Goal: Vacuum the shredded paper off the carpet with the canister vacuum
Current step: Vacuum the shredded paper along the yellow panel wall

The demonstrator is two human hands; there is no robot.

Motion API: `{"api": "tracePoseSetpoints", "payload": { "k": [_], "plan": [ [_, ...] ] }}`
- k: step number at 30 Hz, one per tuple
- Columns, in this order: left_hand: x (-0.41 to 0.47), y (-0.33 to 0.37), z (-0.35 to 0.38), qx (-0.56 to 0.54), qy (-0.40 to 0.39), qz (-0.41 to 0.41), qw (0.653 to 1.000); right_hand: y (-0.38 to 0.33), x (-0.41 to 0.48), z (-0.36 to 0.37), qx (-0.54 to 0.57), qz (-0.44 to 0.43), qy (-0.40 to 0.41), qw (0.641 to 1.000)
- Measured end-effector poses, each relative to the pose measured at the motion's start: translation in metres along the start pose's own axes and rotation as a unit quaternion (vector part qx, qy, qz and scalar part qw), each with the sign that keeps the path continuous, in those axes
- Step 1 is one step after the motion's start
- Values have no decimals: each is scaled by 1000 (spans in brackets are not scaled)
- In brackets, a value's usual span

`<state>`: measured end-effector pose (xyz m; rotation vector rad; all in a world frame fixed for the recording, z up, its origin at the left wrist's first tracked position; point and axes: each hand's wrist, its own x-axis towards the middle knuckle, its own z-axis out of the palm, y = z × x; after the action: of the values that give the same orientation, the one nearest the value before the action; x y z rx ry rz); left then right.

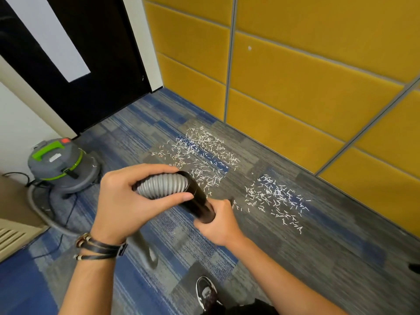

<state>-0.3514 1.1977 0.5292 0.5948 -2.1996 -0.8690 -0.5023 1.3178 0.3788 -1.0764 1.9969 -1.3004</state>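
My left hand (127, 201) grips the grey ribbed vacuum hose (162, 185) where it meets a black tube end (200, 201). My right hand (218, 223) holds the lower end of that black tube. The hose runs down and left across the floor to the grey and green canister vacuum (61, 165), which stands at the left. White shredded paper (200, 153) lies scattered on the blue-grey carpet (295, 258) just beyond my hands, with a second patch of shredded paper (276, 198) to the right.
A yellow padded wall (306, 87) runs along the far right side. A dark door (91, 64) stands at the back left. A black power cord (66, 214) trails by the canister. My shoe (205, 292) shows at the bottom.
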Motion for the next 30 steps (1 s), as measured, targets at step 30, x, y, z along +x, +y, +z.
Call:
{"api": "tracePoseSetpoints", "payload": {
  "k": [30],
  "plan": [
    [-113,90,87,-42,-15,-28,999,60,-133,-109,-36,-52,-47,997]
  ]
}}
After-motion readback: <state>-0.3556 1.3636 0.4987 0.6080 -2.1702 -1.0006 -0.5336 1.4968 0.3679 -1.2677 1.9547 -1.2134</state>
